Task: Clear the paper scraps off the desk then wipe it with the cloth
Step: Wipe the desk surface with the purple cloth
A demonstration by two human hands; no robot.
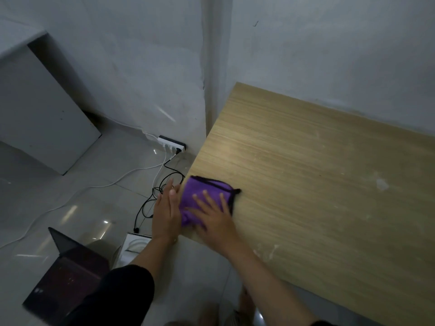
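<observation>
R hand is pressing flat, fingers spread, on the purple cloth at the worktop's near-left corner. L hand is hovering edge-on just beside it, fingers straight. Laptop & power strip are sitting on the floor.

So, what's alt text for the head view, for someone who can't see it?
A person's right hand presses a purple cloth on a wooden desk near its corner; the left hand is open at the desk's edge. A laptop sits on the floor.
</observation>
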